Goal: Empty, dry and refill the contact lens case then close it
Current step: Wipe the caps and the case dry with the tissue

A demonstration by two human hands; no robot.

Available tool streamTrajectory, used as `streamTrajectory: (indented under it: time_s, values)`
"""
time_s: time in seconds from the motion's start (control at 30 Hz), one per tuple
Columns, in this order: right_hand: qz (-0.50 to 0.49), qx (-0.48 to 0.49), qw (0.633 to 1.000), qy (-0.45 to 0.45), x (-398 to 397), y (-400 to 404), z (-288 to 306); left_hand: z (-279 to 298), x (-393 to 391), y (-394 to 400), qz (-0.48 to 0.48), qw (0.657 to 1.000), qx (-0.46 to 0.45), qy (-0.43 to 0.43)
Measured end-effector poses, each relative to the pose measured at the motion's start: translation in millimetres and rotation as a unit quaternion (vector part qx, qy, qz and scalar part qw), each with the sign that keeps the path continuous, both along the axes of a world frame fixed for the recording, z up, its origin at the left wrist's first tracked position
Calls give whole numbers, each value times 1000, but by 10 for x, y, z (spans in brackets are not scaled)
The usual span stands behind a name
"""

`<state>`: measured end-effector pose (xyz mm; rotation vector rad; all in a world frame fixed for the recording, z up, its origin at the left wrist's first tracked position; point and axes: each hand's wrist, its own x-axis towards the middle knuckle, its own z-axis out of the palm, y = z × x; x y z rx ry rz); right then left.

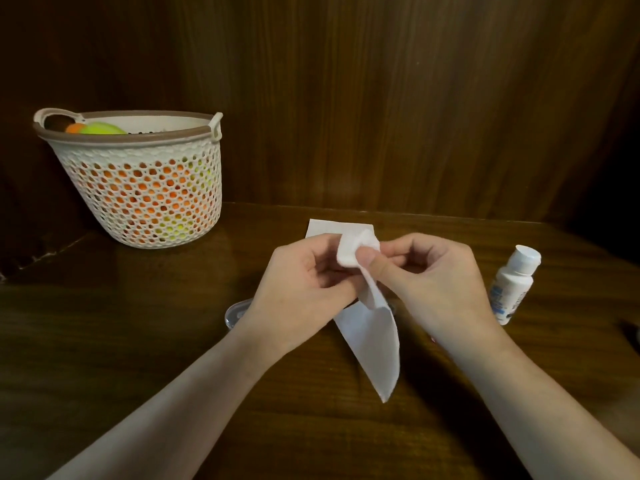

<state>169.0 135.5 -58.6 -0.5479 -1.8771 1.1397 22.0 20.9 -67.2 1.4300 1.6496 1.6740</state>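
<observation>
Both hands meet above the middle of the wooden table, holding a white tissue (370,327). My left hand (301,275) grips the tissue's upper end, which is bunched over a small round lump at the fingertips. What is under the tissue is hidden, so no contact lens case shows. My right hand (433,271) pinches the same bunch, its thumb pressed on the tissue. The rest of the tissue hangs down to a point between my wrists. A white solution bottle (512,282) with blue print stands upright just right of my right hand.
A clear plastic dish (235,311) lies on the table, mostly hidden under my hands. A white lattice basket (138,188) with orange and green balls stands at the back left. A dark wood panel wall rises behind the table. A dark object (632,332) pokes in at the right edge.
</observation>
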Motion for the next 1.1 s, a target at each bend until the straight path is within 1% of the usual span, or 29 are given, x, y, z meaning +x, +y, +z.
streamTrajectory:
  time_s: [0.13, 0.23, 0.27, 0.4, 0.53, 0.6, 0.67, 0.83, 0.93, 1.0, 1.03, 1.1]
  values:
    - [8, 18, 1000, -16, 10, 26, 8, 9, -8, -15, -8, 1000, 15, -17]
    - [30, -48, 998, -5, 9, 22, 7, 16, -6, -20, -8, 999, 22, -21]
    - [24, -56, 998, -5, 5, 12, 9, 15, 2, -18, -9, 1000, 17, -20]
    - [-33, -7, 999, -18, 1, -11, -4, 11, 38, -16, -32, 999, -20, -25]
    - [-23, 20, 999, -10, 6, -23, 5, 11, 4, -20, -28, 999, -22, -31]
    - [-22, 44, 999, -22, 3, 1, 9, 6, -4, -20, -26, 999, -10, -40]
    - [-9, 41, 999, -21, 1, 25, 8, 5, 1, -12, -16, 998, 4, -56]
    - [42, 5, 999, 26, 21, 38, 26, 59, 37, -25, -4, 992, 37, -118]
    - [30, -35, 997, 65, 80, 36, 60, 101, 82, -73, 21, 987, 37, -155]
    - [17, -83, 992, 88, 130, 29, 75, 128, 104, -121, 36, 984, 17, -174]
    - [9, -102, 990, 99, 158, 15, 92, 134, 114, -153, 37, 985, -2, -170]
    - [-3, -117, 986, 121, 233, -13, 100, 115, 142, -243, 34, 990, -50, -127]
